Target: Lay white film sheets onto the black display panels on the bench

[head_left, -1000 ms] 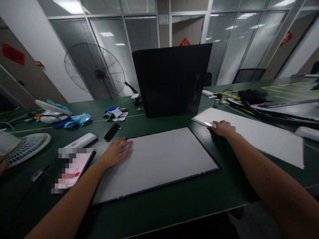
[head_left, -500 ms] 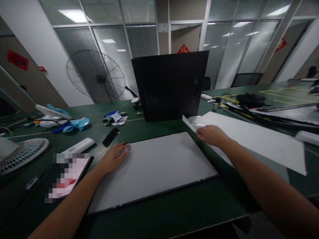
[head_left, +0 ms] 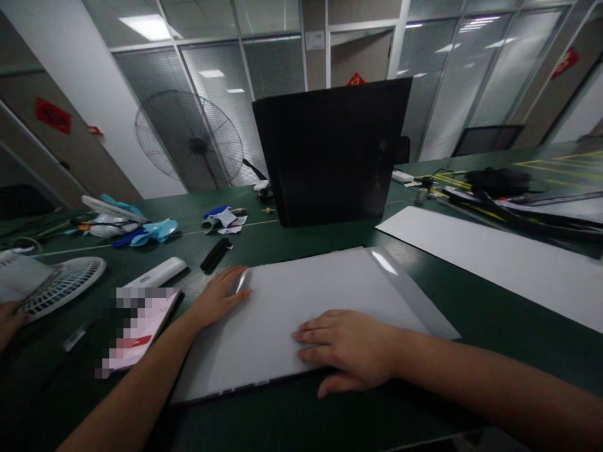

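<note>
A large flat panel with a dark frame lies on the green table (head_left: pixel 330 420) before me, and a thin white sheet (head_left: pixel 325 285) now covers it, overhanging its right edge. My left hand (head_left: pixel 217 296) rests flat with fingers stretched on the sheet's far left corner. My right hand (head_left: pixel 348 351) lies flat, fingers spread, on the sheet near its front edge. Neither hand holds anything.
A stack of white sheets (head_left: pixel 499 257) lies to the right. A black upright panel (head_left: pixel 336 154) stands behind. Left of me are a white remote-like bar (head_left: pixel 157 272), a black tool (head_left: pixel 215 254), a fan guard (head_left: pixel 61 282), blue parts (head_left: pixel 151 231) and a pink booklet (head_left: pixel 141 329). Another person's hand (head_left: pixel 8 321) shows at the far left.
My right hand picked a white sheet off the right stack, carried it left and laid it over the panel, then let go and pressed down flat. My left hand stayed put.
</note>
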{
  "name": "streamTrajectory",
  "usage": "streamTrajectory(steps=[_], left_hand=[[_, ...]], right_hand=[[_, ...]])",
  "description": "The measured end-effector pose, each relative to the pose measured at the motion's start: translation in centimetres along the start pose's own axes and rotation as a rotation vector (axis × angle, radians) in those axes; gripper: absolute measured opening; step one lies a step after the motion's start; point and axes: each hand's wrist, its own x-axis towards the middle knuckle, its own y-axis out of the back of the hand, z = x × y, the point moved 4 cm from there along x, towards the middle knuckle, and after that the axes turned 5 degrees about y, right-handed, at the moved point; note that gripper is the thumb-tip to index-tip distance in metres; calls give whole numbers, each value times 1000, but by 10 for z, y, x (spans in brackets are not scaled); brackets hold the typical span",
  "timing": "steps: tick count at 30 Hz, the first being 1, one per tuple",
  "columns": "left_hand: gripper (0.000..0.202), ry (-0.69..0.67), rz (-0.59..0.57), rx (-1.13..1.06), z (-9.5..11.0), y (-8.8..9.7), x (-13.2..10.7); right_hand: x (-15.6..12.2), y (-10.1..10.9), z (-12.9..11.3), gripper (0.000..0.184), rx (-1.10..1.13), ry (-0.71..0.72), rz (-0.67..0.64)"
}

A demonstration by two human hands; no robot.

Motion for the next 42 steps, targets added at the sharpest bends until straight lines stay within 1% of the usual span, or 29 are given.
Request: streamTrajectory(steps=[3,5,7,10,12,13,15,17,20,22,24,25,27,29,30,32,34,35,36,37,39,42], left_hand=[[85,-28,2,1,-5,-4,1],[81,-36,-4,3,-8,-5,1],[78,-44,-9,-6,-10,-5,1],[74,-53,-11,-48,-11,-4,0],[71,-59,-17,-75,-12,-3,-1],[69,-60,-21,-82,-12,-3,-1],[66,-50,-29,-84,-14,-2,-1],[64,-34,-31,-76,-15,-2,0],[64,-28,-31,-58,-17,-3,0],[64,-29,-29,-53,-18,-3,0],[65,-25,-21,-57,-19,-4,-1],[65,-22,-13,-59,-19,-5,-1],[65,-25,2,-55,-20,-6,-1],[62,-44,10,-42,-21,-8,0],[60,-57,12,-35,-21,-8,0],[56,-75,17,-20,-22,-9,1],[54,-81,29,-7,-21,-8,2],[53,-84,36,-3,-21,-8,2],[52,-87,41,-1,-20,-7,2],[51,-91,44,1,-19,-7,1],[52,-95,44,5,-17,-6,0],[55,-89,32,10,-15,-4,-1]], right_hand=[[-5,5,4,60,65,28,-8],[-10,13,12,60,55,-29,1],[-20,22,28,61,-26,-188,33],[-44,31,61,68,-212,-492,67],[-61,31,81,69,-296,-628,47],[-68,30,89,68,-310,-662,23],[-77,26,98,64,-297,-678,-26],[-80,23,100,60,-273,-655,-40],[-78,25,97,56,-244,-623,4],[-79,28,101,56,-190,-591,24],[-90,34,114,57,-163,-599,56],[-100,39,125,57,-187,-637,84],[-132,50,151,59,-313,-789,160],[-176,58,177,66,-465,-1006,236],[-199,60,189,73,-515,-1131,264],[-244,57,206,87,-514,-1403,270],[-276,48,215,92,-395,-1640,225],[-285,43,218,90,-326,-1711,192],[-289,39,218,87,-270,-1746,159],[-288,37,218,83,-239,-1750,132],[-279,37,215,73,-243,-1716,99],[-259,45,205,57,-289,-1674,93]])
